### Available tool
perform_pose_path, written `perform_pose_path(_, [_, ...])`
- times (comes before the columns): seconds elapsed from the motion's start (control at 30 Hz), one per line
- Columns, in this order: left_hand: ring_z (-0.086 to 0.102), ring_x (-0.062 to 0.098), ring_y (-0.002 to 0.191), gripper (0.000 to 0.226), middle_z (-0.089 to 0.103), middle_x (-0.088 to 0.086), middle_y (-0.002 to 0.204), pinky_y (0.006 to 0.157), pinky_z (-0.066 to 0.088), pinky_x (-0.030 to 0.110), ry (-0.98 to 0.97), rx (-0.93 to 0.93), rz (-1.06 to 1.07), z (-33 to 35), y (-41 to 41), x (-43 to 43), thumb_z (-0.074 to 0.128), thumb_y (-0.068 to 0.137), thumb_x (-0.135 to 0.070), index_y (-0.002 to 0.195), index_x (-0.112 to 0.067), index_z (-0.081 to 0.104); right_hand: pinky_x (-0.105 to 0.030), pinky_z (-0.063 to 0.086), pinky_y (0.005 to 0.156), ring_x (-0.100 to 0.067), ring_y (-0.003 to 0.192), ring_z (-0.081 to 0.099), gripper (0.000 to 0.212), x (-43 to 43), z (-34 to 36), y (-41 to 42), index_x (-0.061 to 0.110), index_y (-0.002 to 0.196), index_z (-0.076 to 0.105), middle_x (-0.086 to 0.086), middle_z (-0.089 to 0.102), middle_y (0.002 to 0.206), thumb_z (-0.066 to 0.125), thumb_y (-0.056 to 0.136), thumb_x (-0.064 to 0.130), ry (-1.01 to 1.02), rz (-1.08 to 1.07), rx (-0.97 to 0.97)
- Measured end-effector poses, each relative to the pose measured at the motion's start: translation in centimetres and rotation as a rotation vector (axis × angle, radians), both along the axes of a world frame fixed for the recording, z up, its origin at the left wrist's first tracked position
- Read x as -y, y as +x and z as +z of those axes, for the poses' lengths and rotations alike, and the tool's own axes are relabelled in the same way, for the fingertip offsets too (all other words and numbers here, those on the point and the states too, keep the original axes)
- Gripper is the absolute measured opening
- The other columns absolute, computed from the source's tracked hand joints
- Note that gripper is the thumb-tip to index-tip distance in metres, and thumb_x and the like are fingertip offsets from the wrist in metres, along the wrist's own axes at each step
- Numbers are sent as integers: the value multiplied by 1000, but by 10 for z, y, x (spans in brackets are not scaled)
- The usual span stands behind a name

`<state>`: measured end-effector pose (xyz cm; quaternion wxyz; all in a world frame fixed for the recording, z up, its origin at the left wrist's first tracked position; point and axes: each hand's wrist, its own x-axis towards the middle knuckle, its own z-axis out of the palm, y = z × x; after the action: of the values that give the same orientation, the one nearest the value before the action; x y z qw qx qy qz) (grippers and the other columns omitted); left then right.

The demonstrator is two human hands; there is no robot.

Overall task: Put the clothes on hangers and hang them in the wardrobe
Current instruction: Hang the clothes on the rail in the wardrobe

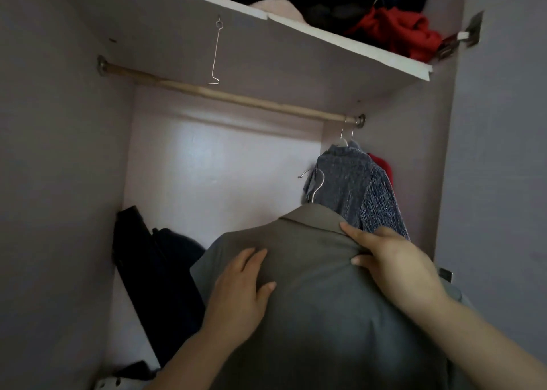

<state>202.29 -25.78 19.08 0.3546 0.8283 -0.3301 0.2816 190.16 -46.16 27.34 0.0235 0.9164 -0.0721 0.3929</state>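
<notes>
A grey-olive collared shirt point(319, 295) on a metal hanger fills the lower middle, its hanger hook point(317, 187) sticking up from the collar, below the rod and not on it. My left hand point(241, 292) lies flat on the shirt's back with straight fingers. My right hand point(390, 259) grips the shirt's right shoulder, thumb pinching the cloth. The wooden wardrobe rod point(225, 95) runs across above. A blue-grey knit sweater point(358, 185) and a red garment point(383, 165) hang at the rod's right end.
A wire hook point(215, 55) dangles from the underside of the top shelf point(340, 43), which holds piled red, pink and dark clothes. Dark bags or clothes point(154, 277) lean at the wardrobe's lower left. The rod's left and middle carry nothing.
</notes>
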Motion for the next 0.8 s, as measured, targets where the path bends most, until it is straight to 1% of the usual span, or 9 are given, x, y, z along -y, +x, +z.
perform_pose_path(0.07, [24, 8, 134, 58, 21, -10, 149, 111, 21, 24, 8, 38, -13, 9, 29, 7, 46, 92, -43, 144, -30, 23, -28, 42, 72, -18, 102, 54, 57, 7, 15, 25, 54, 135, 31, 7, 46, 98, 57, 89, 34, -9, -42, 22])
perform_pose_path(0.13, [25, 7, 134, 58, 22, -11, 149, 109, 20, 20, 8, 69, -21, 16, 53, 13, 46, 92, -44, 144, -30, 23, -27, 39, 70, -19, 101, 54, 57, 17, 36, 49, 53, 135, 32, 7, 42, 93, 57, 89, 31, -14, -81, 42])
perform_pose_path(0.2, [26, 6, 133, 59, 21, -12, 149, 108, 21, 20, 14, 92, -21, 20, 74, 20, 45, 92, -45, 144, -31, 22, -27, 38, 69, -21, 102, 55, 56, 26, 59, 71, 50, 136, 35, 6, 43, 94, 57, 88, 29, -32, -125, 63])
perform_pose_path(0.27, [27, 6, 132, 59, 21, -12, 149, 110, 24, 21, 24, 118, -29, 26, 94, 27, 45, 92, -46, 144, -33, 21, -29, 42, 74, -23, 107, 54, 55, 36, 82, 93, 46, 136, 38, 2, 50, 108, 59, 88, 29, -65, -171, 81])
perform_pose_path(0.37, [30, 5, 130, 60, 23, -14, 148, 108, 25, 19, 33, 141, -40, 35, 123, 37, 48, 91, -46, 143, -35, 21, -29, 43, 80, -25, 114, 51, 53, 48, 114, 123, 42, 135, 42, -3, 52, 125, 60, 87, 27, -97, -222, 102])
perform_pose_path(0.47, [33, 3, 126, 60, 25, -17, 146, 103, 25, 16, 28, 160, -44, 44, 146, 45, 49, 90, -46, 142, -37, 21, -31, 43, 80, -28, 113, 52, 49, 61, 142, 148, 38, 132, 46, -6, 54, 121, 60, 87, 25, -104, -259, 96])
perform_pose_path(0.63, [32, 2, 127, 62, 23, -18, 147, 104, 23, 15, 13, 206, 5, 66, 182, 65, 48, 90, -49, 143, -39, 17, -34, 46, 78, -31, 108, 55, 36, 84, 181, 184, 28, 122, 56, -8, 58, 118, 58, 87, 20, -81, -311, 129])
perform_pose_path(0.73, [32, 3, 128, 62, 25, -17, 147, 103, 23, 16, 1, 238, 13, 78, 198, 77, 49, 90, -47, 142, -39, 18, -29, 43, 76, -30, 109, 56, 33, 98, 197, 207, 27, 120, 58, -7, 59, 119, 55, 88, 16, -27, -333, 157])
perform_pose_path(0.8, [38, 6, 126, 63, 32, -15, 145, 101, 28, 18, 0, 252, 25, 86, 205, 85, 55, 87, -45, 141, -39, 23, -28, 39, 73, -29, 108, 57, 33, 107, 205, 223, 27, 120, 58, -6, 59, 118, 52, 90, 14, -14, -361, 153])
